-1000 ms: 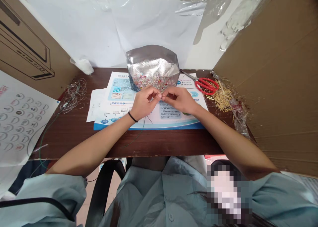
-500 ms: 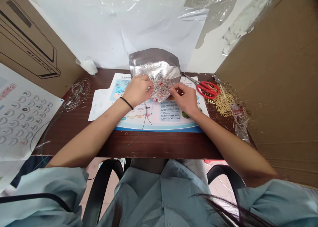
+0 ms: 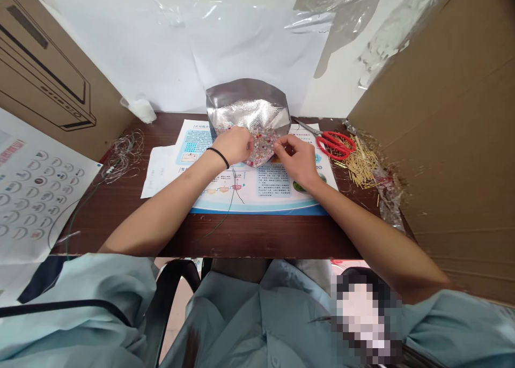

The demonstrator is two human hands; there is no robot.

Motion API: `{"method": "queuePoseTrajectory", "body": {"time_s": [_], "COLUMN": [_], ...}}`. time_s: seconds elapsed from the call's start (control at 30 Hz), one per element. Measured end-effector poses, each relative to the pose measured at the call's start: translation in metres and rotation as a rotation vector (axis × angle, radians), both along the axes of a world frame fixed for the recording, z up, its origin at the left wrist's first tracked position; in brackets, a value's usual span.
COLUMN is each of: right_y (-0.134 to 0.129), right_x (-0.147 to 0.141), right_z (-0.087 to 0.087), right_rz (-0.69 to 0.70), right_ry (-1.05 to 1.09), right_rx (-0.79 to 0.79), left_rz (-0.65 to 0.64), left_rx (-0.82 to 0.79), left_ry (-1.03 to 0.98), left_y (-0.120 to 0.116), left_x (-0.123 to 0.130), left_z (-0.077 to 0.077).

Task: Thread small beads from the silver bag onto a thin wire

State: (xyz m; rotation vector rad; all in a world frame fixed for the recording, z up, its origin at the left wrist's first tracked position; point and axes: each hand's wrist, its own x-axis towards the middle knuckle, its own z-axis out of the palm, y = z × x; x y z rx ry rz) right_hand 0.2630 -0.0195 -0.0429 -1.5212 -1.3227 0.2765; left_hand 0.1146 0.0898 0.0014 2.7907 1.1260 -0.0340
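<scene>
A silver foil-lined pouch or tray [image 3: 248,92] stands at the back of the table with a heap of small multicoloured beads [image 3: 265,142] in its front part. My left hand [image 3: 234,144], with a black band on its wrist, is over the left side of the beads. Its fingers are curled and their tips are partly hidden. At the right edge of the heap, my right hand [image 3: 298,157] is closed with thumb and forefinger pinched together; whatever lies between them is too small to make out. A thin dark thread [image 3: 232,196] runs down from near my left hand across the printed sheet.
Beneath the beads lies a printed sheet [image 3: 277,188]. Red-handled scissors [image 3: 336,144] rest on a pile of gold sticks [image 3: 364,167] to the right. Tangled clear thread [image 3: 124,153] lies at left. Cardboard walls [image 3: 454,142] and a hanging paper [image 3: 36,180] border the table.
My left hand has moved right and slightly down, deeper over the beads, with its fingers pointing more downward. My right hand keeps its pinch in almost the same place.
</scene>
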Motion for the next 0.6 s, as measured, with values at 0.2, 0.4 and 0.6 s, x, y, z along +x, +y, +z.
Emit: {"method": "queuePoseTrajectory", "body": {"time_s": [0.2,0.4,0.6], "right_y": [0.001,0.000,0.000], "right_x": [0.001,0.001,0.000], "right_z": [-0.001,-0.001,0.000], "right_rz": [0.008,-0.002,0.014], "right_ry": [0.013,-0.005,0.006], "right_rx": [-0.013,-0.007,-0.013], "left_rz": [-0.009,-0.010,-0.059], "left_rx": [-0.012,-0.019,-0.008], "left_ry": [0.023,-0.006,-0.079], "left_y": [0.000,0.009,0.018], "left_x": [0.001,-0.006,-0.013], "left_z": [0.003,0.002,-0.001]}}
